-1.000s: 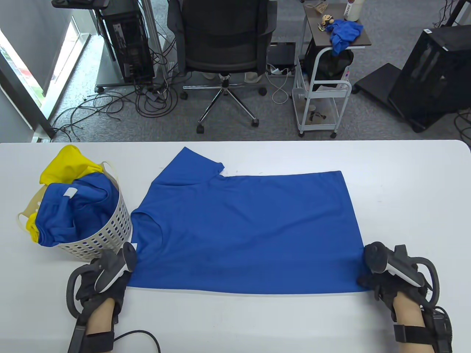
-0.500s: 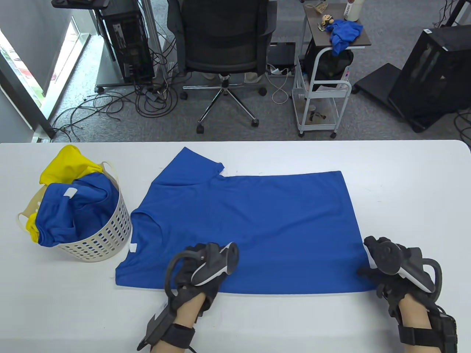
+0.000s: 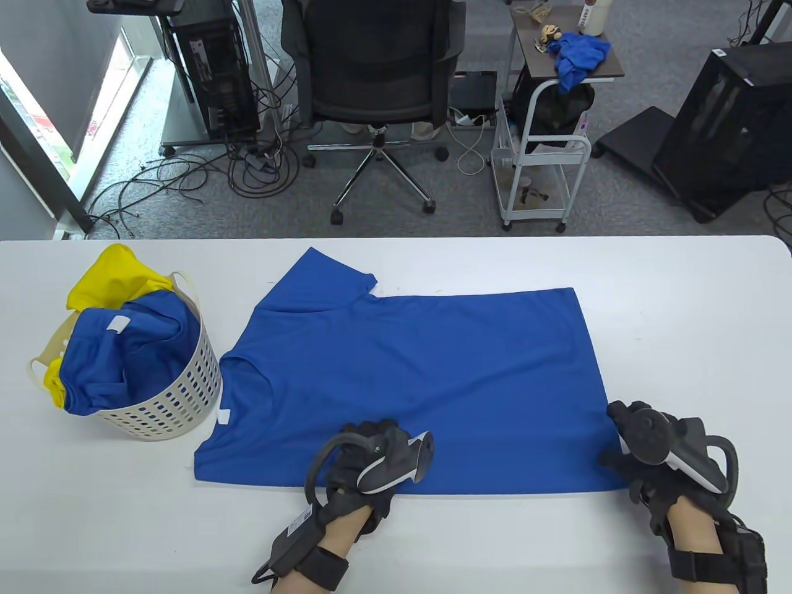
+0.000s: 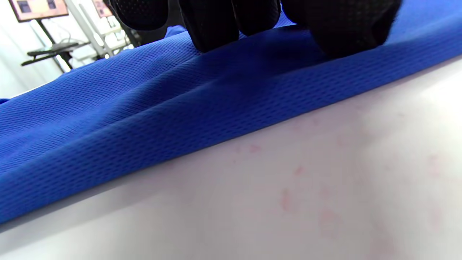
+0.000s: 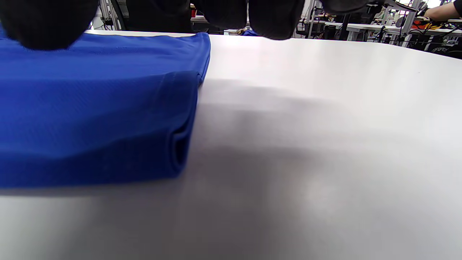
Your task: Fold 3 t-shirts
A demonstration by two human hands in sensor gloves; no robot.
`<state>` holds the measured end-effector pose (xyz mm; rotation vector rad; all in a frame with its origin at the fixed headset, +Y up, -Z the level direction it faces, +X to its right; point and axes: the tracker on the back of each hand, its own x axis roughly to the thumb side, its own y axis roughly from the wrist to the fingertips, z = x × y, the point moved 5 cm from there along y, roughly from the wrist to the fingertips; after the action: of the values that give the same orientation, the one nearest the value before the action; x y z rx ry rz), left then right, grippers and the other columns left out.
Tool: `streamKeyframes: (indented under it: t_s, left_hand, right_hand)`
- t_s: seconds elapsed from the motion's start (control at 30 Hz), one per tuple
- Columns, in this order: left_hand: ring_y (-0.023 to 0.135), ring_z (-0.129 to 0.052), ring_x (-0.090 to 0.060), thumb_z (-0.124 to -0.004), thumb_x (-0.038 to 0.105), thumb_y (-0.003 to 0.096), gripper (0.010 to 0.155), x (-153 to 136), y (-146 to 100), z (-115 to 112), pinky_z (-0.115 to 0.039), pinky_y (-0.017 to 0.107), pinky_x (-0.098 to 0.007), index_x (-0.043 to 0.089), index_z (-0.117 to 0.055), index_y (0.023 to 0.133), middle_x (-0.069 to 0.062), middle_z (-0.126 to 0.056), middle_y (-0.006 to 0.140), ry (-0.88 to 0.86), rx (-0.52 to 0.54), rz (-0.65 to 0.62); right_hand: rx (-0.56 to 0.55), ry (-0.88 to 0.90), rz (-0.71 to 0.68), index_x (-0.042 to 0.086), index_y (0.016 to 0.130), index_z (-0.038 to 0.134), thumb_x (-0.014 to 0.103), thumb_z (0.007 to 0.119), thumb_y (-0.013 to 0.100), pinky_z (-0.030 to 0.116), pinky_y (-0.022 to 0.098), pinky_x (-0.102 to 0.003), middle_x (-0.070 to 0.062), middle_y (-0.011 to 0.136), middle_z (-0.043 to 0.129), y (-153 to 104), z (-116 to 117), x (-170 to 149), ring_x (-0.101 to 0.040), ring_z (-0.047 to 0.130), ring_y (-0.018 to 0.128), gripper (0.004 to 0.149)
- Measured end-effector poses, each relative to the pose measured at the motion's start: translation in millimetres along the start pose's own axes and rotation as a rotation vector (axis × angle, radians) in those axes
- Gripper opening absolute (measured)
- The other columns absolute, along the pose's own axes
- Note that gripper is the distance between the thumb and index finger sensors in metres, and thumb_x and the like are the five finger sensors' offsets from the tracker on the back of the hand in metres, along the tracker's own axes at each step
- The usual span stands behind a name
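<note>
A blue t-shirt [image 3: 421,383] lies flat on the white table [image 3: 680,322], collar to the left, with its near edge folded over. My left hand [image 3: 371,442] rests on the middle of that near edge. In the left wrist view its fingertips [image 4: 216,25] press down on the fabric [image 4: 144,119]. My right hand [image 3: 619,439] sits at the shirt's near right corner. In the right wrist view the folded corner [image 5: 90,108] lies flat, with the fingers [image 5: 274,18] above it, gripping nothing. More shirts, blue [image 3: 124,359] and yellow [image 3: 111,272], are in the basket.
A white perforated basket [image 3: 179,396] stands at the left, touching the shirt's collar side. Bare table lies to the right of the shirt and along the near edge. An office chair [image 3: 371,68] and a cart [image 3: 538,161] stand beyond the table.
My left hand has slid right along the shirt's near edge, from the left corner to the middle. The left corner now lies spread out. My right hand has barely moved.
</note>
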<state>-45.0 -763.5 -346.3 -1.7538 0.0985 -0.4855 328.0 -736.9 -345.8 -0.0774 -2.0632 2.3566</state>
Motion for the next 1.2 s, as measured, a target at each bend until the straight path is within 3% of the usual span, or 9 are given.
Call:
streamKeyframes:
  t_s: [0.07, 0.27, 0.43, 0.5, 0.6, 0.7, 0.83, 1.0, 1.2]
  left_hand:
    - [0.097, -0.074, -0.014, -0.075, 0.048, 0.0422, 0.039, 6, -3, 1, -0.064, 0.076, -0.049, 0.044, -0.065, 0.079, 0.014, -0.063, 0.106, 0.038, 0.014, -0.005]
    - [0.097, -0.075, -0.015, -0.075, 0.048, 0.0429, 0.041, 10, -1, 1, -0.065, 0.076, -0.05, 0.046, -0.071, 0.084, 0.013, -0.067, 0.106, 0.053, -0.011, -0.008]
    - [0.104, -0.067, -0.022, -0.07, 0.061, 0.0394, 0.061, 11, -7, -2, -0.06, 0.078, -0.053, 0.037, -0.066, 0.096, 0.006, -0.059, 0.113, -0.001, -0.142, -0.052]
    - [0.105, -0.065, -0.022, -0.07, 0.063, 0.0378, 0.067, 14, -9, -2, -0.059, 0.078, -0.053, 0.036, -0.063, 0.098, 0.005, -0.056, 0.114, 0.032, -0.139, -0.055]
    - [0.102, -0.069, -0.019, -0.069, 0.063, 0.0363, 0.062, 16, -8, -2, -0.061, 0.078, -0.051, 0.041, -0.061, 0.094, 0.008, -0.058, 0.112, 0.112, -0.089, -0.036]
    - [0.102, -0.069, -0.018, -0.072, 0.063, 0.0364, 0.061, 16, -9, -1, -0.06, 0.078, -0.051, 0.043, -0.058, 0.092, 0.008, -0.058, 0.112, 0.07, -0.067, -0.068]
    - [0.101, -0.071, -0.018, -0.072, 0.06, 0.0377, 0.047, 16, -11, -2, -0.062, 0.077, -0.051, 0.044, -0.072, 0.082, 0.008, -0.062, 0.11, 0.081, -0.061, -0.082]
    - [0.106, -0.063, -0.022, -0.079, 0.058, 0.0371, 0.061, 13, -14, -7, -0.058, 0.079, -0.054, 0.042, -0.065, 0.094, 0.005, -0.051, 0.116, 0.051, -0.204, -0.102]
    - [0.097, -0.075, -0.018, -0.079, 0.053, 0.037, 0.046, 21, -8, -2, -0.064, 0.075, -0.05, 0.043, -0.074, 0.081, 0.007, -0.065, 0.108, 0.126, -0.048, -0.065]
  right_hand:
    - [0.002, -0.003, -0.006, 0.029, 0.103, 0.047, 0.054, 0.08, 0.037, 0.046, 0.07, -0.07, -0.013, 0.112, 0.049, 0, 1, 2, -0.047, 0.059, 0.099, 0.078]
    - [0.0, 0.022, -0.012, 0.028, 0.103, 0.047, 0.054, 0.08, 0.037, 0.046, 0.07, -0.07, -0.013, 0.112, 0.049, 0, 2, 0, -0.047, 0.059, 0.099, 0.078]
    - [0.005, 0.038, -0.009, 0.028, 0.103, 0.047, 0.054, 0.08, 0.037, 0.045, 0.07, -0.071, -0.013, 0.112, 0.048, 0, 2, -2, -0.047, 0.058, 0.099, 0.078]
    - [0.008, 0.041, -0.009, 0.028, 0.103, 0.047, 0.054, 0.08, 0.037, 0.045, 0.07, -0.071, -0.013, 0.112, 0.048, 0, 2, -2, -0.047, 0.058, 0.099, 0.078]
    - [0.011, 0.044, -0.011, 0.028, 0.103, 0.047, 0.054, 0.08, 0.037, 0.045, 0.07, -0.071, -0.013, 0.112, 0.048, -1, 2, -2, -0.047, 0.058, 0.099, 0.078]
    - [0.013, 0.049, -0.013, 0.028, 0.103, 0.047, 0.054, 0.08, 0.037, 0.045, 0.07, -0.071, -0.013, 0.112, 0.048, -1, 2, -2, -0.047, 0.058, 0.099, 0.078]
    - [0.011, 0.062, -0.015, 0.028, 0.103, 0.047, 0.054, 0.08, 0.037, 0.045, 0.07, -0.071, -0.013, 0.112, 0.048, -1, 2, -3, -0.047, 0.058, 0.099, 0.078]
    - [0.01, 0.072, -0.017, 0.028, 0.103, 0.047, 0.053, 0.08, 0.037, 0.044, 0.07, -0.071, -0.013, 0.112, 0.048, 0, 1, -4, -0.047, 0.058, 0.099, 0.078]
    - [-0.053, 0.115, -0.06, 0.028, 0.103, 0.047, 0.053, 0.08, 0.038, 0.044, 0.07, -0.071, -0.013, 0.113, 0.048, -4, -17, 6, -0.047, 0.058, 0.099, 0.077]
